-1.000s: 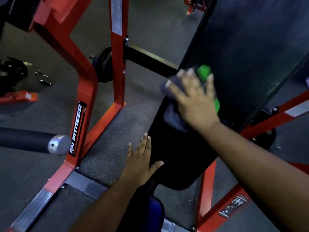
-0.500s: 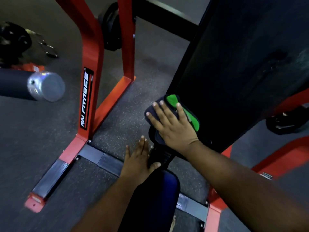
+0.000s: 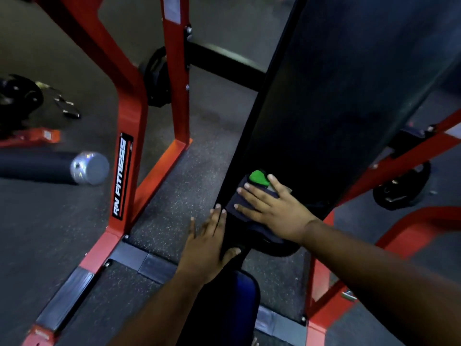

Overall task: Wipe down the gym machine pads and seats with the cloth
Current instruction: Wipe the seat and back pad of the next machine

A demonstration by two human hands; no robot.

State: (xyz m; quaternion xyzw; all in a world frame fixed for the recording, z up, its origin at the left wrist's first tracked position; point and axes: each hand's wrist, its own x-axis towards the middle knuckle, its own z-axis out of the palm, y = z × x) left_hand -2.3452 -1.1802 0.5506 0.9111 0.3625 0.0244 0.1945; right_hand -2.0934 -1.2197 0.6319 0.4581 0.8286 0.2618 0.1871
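Nearest, left hand (image 3: 208, 242) flat, fingers straight, against the left edge of the back pad (image 3: 349, 101), bracing. Just beyond, right hand (image 3: 273, 208) spread flat, pressing the cloth (image 3: 239, 203) onto the pad's lower end. Beyond the cloth, unwiped pad, long axis running up and away; right hand nearer.

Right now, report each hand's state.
Left hand: open, fingers straight against the pad's edge.
Right hand: open, pressing the cloth flat on the pad.

Red frame (image 3: 129, 116) with an "RN FITNESS" label (image 3: 122, 176) stood on speckled rubber floor (image 3: 179, 196), black roller (image 3: 37, 168) with a silver cap (image 3: 91, 168) at left, weight plates (image 3: 17, 96) beyond it, another plate (image 3: 403, 187) at right.
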